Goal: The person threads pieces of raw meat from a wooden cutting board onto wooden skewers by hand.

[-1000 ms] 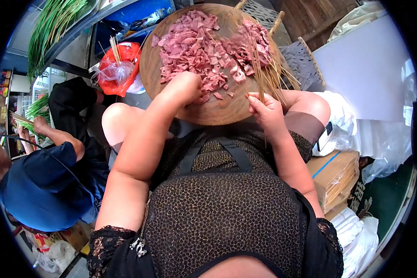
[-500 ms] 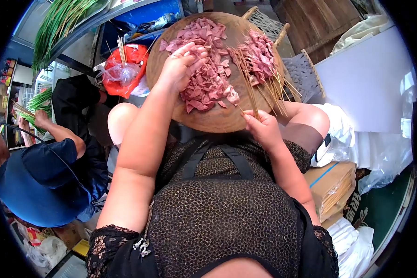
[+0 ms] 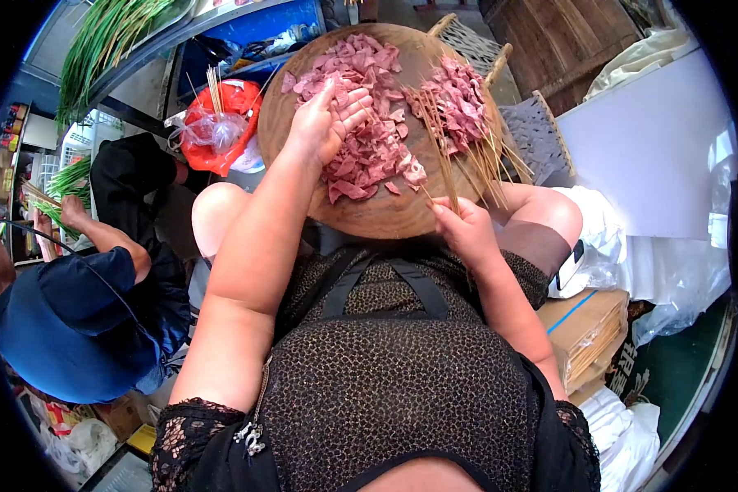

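Note:
Raw sliced meat (image 3: 377,156) lies in a loose pile on a round wooden board (image 3: 295,123) across my knees. Over that pile my left hand (image 3: 330,123) is open, palm turned up and fingers apart, with nothing seen in it. My right hand (image 3: 467,228), at the board's near edge, is closed around several bamboo skewers (image 3: 444,168) that point away from me. One skewer in this hand slants left, with a pale piece of meat (image 3: 414,172) at its tip. To the right lies a heap of skewered meat (image 3: 459,102), its bare sticks fanning toward me.
A red plastic bag (image 3: 230,135) with upright sticks stands left of the board. Beyond the board is a woven stool (image 3: 471,45). A person in dark blue (image 3: 74,320) handles green stalks at left. A white panel (image 3: 648,156) and cardboard (image 3: 582,328) are at right.
My left hand has turned and opened, its fingers spreading and shifting slightly right over the meat. My right hand with the skewers stays almost still.

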Action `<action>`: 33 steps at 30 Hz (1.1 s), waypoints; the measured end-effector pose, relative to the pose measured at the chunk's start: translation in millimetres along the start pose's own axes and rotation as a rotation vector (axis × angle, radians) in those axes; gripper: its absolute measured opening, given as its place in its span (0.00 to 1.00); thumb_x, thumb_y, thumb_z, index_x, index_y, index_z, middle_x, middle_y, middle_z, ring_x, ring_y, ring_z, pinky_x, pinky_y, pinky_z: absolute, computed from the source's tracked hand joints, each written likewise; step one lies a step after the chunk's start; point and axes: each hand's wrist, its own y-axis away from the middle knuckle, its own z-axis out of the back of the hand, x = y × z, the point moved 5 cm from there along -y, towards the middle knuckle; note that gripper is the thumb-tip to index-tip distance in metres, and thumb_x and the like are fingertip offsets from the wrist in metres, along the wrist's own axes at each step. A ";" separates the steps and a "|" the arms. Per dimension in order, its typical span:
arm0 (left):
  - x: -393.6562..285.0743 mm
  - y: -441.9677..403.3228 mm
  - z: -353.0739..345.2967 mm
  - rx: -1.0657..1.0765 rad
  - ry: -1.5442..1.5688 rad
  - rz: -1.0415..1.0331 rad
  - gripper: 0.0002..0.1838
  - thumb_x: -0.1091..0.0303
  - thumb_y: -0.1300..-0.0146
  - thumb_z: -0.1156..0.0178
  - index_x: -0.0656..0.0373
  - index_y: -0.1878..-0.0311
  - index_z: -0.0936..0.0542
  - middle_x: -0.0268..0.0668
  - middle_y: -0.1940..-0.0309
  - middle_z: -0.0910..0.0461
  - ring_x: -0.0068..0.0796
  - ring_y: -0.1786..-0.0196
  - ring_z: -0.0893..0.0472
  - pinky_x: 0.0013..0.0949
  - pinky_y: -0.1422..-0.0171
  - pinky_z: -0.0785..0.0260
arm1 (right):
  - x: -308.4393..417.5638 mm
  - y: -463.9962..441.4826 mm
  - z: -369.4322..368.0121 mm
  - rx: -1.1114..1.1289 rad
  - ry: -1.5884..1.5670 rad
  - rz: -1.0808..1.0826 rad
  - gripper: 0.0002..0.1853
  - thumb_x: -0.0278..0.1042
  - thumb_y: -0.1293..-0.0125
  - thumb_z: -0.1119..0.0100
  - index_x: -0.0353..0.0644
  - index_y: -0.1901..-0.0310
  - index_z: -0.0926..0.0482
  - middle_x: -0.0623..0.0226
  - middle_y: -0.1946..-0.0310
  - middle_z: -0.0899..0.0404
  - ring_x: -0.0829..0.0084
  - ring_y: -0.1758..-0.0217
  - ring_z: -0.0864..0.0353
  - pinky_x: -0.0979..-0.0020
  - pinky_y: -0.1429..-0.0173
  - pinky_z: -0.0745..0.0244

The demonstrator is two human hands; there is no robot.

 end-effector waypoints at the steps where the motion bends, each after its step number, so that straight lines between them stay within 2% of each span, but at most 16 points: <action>1: 0.4 0.4 -1.4 0.001 -0.001 -0.002 0.19 0.59 0.30 0.60 0.65 0.46 0.35 0.56 0.47 0.31 0.47 0.44 0.28 0.45 0.41 0.31 | 1.0 0.7 0.2 -0.016 0.004 0.004 0.09 0.34 0.37 0.45 0.38 0.59 0.22 0.78 0.80 0.29 0.88 0.80 0.35 0.85 0.75 0.41; 4: 0.4 5.7 -7.2 -0.039 0.039 -0.020 0.17 0.60 0.30 0.60 0.61 0.46 0.35 0.57 0.46 0.31 0.49 0.43 0.29 0.45 0.40 0.32 | 9.2 3.9 -4.6 0.008 -0.005 0.023 0.09 0.34 0.37 0.45 0.38 0.59 0.22 0.78 0.80 0.29 0.88 0.79 0.35 0.84 0.74 0.41; 7: 2.2 5.5 -8.7 0.026 0.029 -0.043 0.16 0.59 0.30 0.60 0.59 0.46 0.34 0.55 0.46 0.31 0.48 0.43 0.29 0.46 0.40 0.32 | 1.6 -1.1 -5.1 0.027 -0.002 0.009 0.09 0.34 0.37 0.45 0.38 0.59 0.22 0.78 0.80 0.29 0.87 0.79 0.35 0.84 0.74 0.40; 14: 5.0 8.4 -12.1 0.051 -0.045 -0.080 0.14 0.64 0.30 0.59 0.62 0.48 0.34 0.53 0.47 0.29 0.46 0.45 0.27 0.45 0.40 0.32 | -5.9 0.2 -6.5 -0.013 -0.005 -0.047 0.10 0.33 0.37 0.44 0.38 0.59 0.23 0.78 0.79 0.29 0.87 0.79 0.34 0.84 0.74 0.39; 22: 4.1 12.3 -13.7 0.039 0.009 -0.049 0.14 0.66 0.30 0.60 0.66 0.50 0.33 0.54 0.48 0.29 0.44 0.46 0.26 0.45 0.41 0.31 | -9.9 -2.6 -11.8 -0.061 0.025 0.116 0.10 0.33 0.37 0.44 0.37 0.57 0.23 0.79 0.78 0.30 0.88 0.77 0.35 0.84 0.72 0.38; 28: 6.9 17.4 -21.4 0.005 -0.067 -0.099 0.15 0.63 0.30 0.59 0.63 0.48 0.34 0.49 0.49 0.26 0.40 0.48 0.24 0.41 0.43 0.29 | -9.5 -7.7 -15.2 -0.091 0.053 0.167 0.10 0.32 0.37 0.45 0.36 0.58 0.23 0.79 0.77 0.30 0.88 0.76 0.35 0.84 0.72 0.38; 33: 18.2 21.9 -27.1 0.065 -0.117 -0.089 0.12 0.64 0.31 0.57 0.60 0.51 0.33 0.43 0.52 0.24 0.37 0.50 0.23 0.36 0.46 0.28 | -4.3 -9.4 -17.3 -0.067 0.030 0.177 0.09 0.32 0.36 0.46 0.37 0.58 0.24 0.79 0.78 0.30 0.88 0.77 0.35 0.85 0.72 0.39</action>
